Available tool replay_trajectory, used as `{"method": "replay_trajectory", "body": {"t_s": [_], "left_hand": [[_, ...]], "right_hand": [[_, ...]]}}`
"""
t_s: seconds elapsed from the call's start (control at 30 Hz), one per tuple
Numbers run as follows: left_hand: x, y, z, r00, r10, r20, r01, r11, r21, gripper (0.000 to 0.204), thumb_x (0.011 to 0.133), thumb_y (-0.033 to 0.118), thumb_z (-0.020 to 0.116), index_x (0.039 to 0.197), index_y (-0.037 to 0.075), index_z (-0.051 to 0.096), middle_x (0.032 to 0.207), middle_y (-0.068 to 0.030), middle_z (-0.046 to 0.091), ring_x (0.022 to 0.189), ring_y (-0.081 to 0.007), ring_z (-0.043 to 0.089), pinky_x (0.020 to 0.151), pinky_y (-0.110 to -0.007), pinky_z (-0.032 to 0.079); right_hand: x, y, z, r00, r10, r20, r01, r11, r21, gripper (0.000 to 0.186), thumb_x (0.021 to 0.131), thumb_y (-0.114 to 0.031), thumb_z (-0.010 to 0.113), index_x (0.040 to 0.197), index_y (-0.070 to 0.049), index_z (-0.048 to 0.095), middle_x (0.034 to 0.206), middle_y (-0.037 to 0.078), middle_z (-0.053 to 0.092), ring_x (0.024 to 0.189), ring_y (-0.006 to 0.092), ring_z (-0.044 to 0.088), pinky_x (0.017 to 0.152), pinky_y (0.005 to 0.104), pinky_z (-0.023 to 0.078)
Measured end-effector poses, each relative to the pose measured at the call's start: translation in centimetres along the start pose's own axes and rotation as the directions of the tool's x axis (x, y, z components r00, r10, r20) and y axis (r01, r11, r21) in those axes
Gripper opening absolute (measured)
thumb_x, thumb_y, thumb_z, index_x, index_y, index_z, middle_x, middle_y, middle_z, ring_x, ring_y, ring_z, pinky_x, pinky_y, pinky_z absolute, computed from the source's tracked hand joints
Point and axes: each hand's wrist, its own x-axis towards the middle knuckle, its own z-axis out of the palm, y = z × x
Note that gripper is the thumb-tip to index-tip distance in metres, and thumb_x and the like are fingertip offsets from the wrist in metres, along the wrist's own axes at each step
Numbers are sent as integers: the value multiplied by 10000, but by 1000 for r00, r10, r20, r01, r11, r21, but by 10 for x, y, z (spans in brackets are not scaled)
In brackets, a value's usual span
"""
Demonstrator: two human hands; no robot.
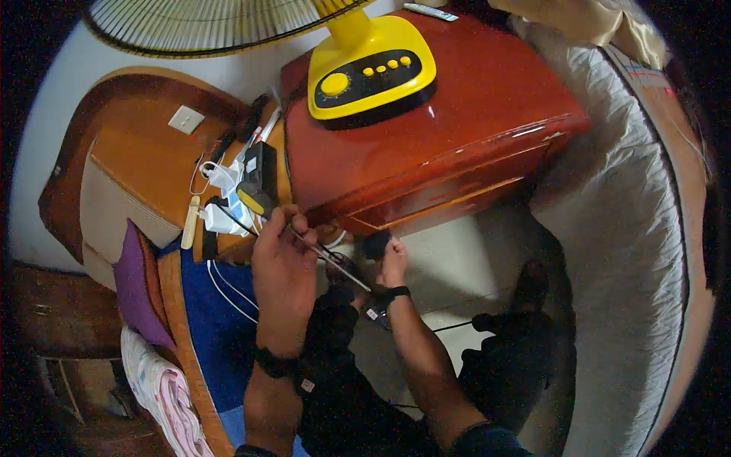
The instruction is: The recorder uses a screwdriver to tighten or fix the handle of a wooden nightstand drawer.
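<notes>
My left hand (pixel 285 270) is closed around a screwdriver (pixel 339 266). Its yellow-and-black handle points up and left, and its long metal shaft slants down toward my right wrist. To the right, my right hand (pixel 394 266) has its fingers pinched together at a small dark piece (pixel 376 245), just below the front of the red cabinet (pixel 457 179). What that piece is, I cannot make out. Beside the screwdriver handle lies a white power strip (pixel 226 217) with plugs and cables, and a black adapter (pixel 261 169) stands next to it.
A yellow fan (pixel 373 68) and a remote control (pixel 430 11) rest on the cabinet. A grey-covered bed (pixel 617 251) runs along the right. On the left are a wooden bench with a blue cushion (pixel 217 335), a purple pillow (pixel 141 286) and a folded blanket (pixel 164 388).
</notes>
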Motion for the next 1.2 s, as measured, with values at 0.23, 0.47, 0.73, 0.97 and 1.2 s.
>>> {"method": "replay_trajectory", "body": {"t_s": [0.23,0.47,0.73,0.97,1.2], "left_hand": [[-14,1,3,999,-31,29,31,999,-31,207,995,247,540,1054,53,582,817,-18,580,762,-146,548,692,-261,454],[-16,9,-4,995,-86,44,90,990,-106,223,1005,235,524,1081,31,575,816,-37,579,764,-152,548,697,-271,459],[-25,26,-29,995,-78,-63,66,982,-176,242,1023,229,483,1102,20,577,796,-43,556,739,-148,508,669,-275,439],[-27,25,-20,993,-112,-42,101,975,-198,276,1031,247,462,1126,13,575,813,-40,546,696,-155,497,628,-279,451],[-28,7,-10,984,-165,72,176,969,-175,235,1023,224,485,1095,17,571,822,-52,589,762,-171,551,713,-293,463]], "right_hand": [[1,5,0,998,45,-40,-46,999,-23,113,942,-92,540,978,-47,637,929,9,646,819,109,587,738,272,486],[34,28,-38,996,-63,-67,60,997,-43,86,940,-140,545,935,-89,614,845,11,621,716,127,581,641,286,499],[44,41,-47,962,213,168,-261,896,358,123,892,-87,514,979,-60,596,864,49,619,742,171,599,686,327,520],[49,26,-49,991,127,37,-123,987,-104,159,897,-126,501,982,-56,616,896,72,632,794,202,609,710,334,511],[46,14,-51,994,100,44,-82,949,-306,204,902,-164,488,985,-51,636,927,94,646,845,234,619,735,340,503]]}}
